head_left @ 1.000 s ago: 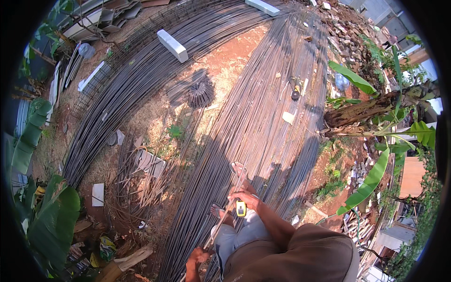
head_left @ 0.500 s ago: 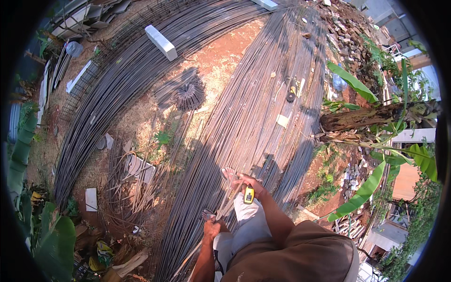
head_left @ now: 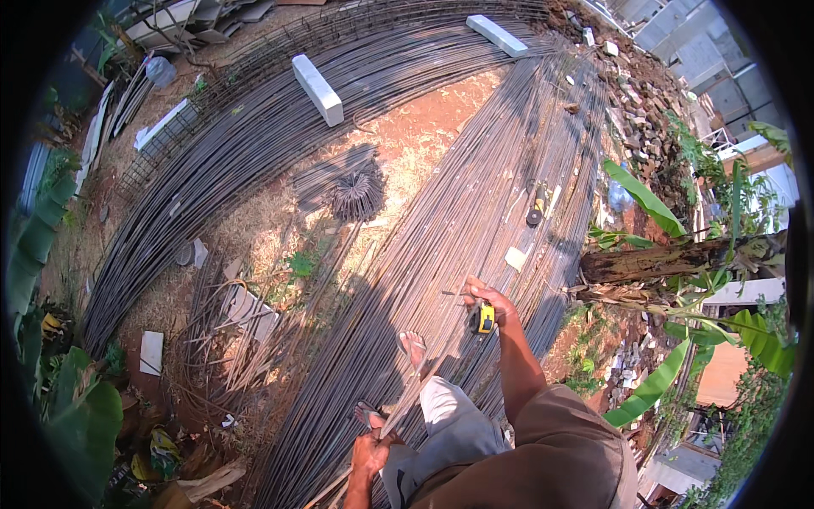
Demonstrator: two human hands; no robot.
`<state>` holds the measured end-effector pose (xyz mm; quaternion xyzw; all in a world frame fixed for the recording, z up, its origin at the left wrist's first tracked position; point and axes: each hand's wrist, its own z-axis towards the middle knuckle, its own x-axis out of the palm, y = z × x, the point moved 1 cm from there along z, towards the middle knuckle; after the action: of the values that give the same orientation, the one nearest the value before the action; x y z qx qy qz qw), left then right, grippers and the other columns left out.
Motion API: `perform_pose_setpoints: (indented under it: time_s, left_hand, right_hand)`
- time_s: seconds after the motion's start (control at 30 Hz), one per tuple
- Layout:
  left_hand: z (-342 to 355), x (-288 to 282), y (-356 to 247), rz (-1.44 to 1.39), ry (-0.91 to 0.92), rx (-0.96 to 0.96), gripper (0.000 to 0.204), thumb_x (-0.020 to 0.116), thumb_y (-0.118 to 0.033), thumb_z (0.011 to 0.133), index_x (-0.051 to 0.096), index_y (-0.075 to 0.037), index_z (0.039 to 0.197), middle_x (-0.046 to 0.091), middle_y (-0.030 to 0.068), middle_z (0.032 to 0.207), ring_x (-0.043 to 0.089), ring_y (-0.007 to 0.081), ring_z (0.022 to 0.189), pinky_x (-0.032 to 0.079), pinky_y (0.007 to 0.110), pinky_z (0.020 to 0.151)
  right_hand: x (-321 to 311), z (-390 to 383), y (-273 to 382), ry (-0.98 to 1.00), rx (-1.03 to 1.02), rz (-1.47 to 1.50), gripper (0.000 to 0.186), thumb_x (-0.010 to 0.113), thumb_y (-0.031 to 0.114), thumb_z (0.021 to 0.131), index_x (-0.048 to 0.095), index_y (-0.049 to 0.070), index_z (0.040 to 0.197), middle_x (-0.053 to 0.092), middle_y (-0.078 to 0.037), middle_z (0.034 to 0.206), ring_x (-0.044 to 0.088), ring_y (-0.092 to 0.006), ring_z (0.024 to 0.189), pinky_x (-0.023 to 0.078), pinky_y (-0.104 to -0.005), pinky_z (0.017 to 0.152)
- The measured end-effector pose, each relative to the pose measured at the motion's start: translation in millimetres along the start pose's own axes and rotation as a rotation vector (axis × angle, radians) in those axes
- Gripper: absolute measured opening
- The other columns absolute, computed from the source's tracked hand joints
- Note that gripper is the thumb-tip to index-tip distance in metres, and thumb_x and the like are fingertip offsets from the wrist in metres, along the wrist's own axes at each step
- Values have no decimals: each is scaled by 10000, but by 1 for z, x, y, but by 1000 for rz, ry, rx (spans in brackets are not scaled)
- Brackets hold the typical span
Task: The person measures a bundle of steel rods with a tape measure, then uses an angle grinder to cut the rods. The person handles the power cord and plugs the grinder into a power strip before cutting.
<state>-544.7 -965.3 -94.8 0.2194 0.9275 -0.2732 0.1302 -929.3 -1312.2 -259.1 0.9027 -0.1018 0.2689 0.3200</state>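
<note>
My left hand [head_left: 370, 451] is closed around a long, thin, pale brown rod [head_left: 414, 392], which slants up past my legs over the long, dark grey steel bars [head_left: 424, 246]; whether the rod is wood or metal I can't tell. My right hand [head_left: 492, 303], raised over those bars and off the rod, has its fingers curled around a compact yellow and black tape measure [head_left: 483, 319]. Something short, thin and dark juts out by its fingertips, too small to make out.

As far as it has got, I'd judge the measuring to be partway: rod gripped, tape measure out, but I see no clear length of blade laid along the rod and no mark on it. So checking the rod against the tape seems left undone, though a mark could be too fine to show.

Around me, one dark, rounded bundle of short steel pieces [head_left: 357, 197] already sits gathered on the ground, while the long bars lie loose at length. A yellow and black handheld power tool [head_left: 536, 209] rests on them, untouched by either hand
</note>
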Motion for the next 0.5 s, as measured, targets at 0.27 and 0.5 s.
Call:
perform_pose_setpoints:
  time_s: [0.27,0.5]
  left_hand:
    - [-111,-13,63,-23,-36,-47,449,788,-412,905,844,3,1067,770,251,814,790,365,799,583,478,773]
    - [-208,-42,242,-62,76,-229,359,755,-368,991,837,-34,1091,723,74,746,662,194,660,516,441,609]
  right_hand:
    - [91,-89,-23,-185,62,-309,801,860,474,997,545,49,1598,708,-42,1252,699,-125,870,605,-313,648]
    - [227,-207,-150,50,130,-402,533,847,514,1002,695,58,1231,702,-37,1025,682,-126,863,588,-336,678]
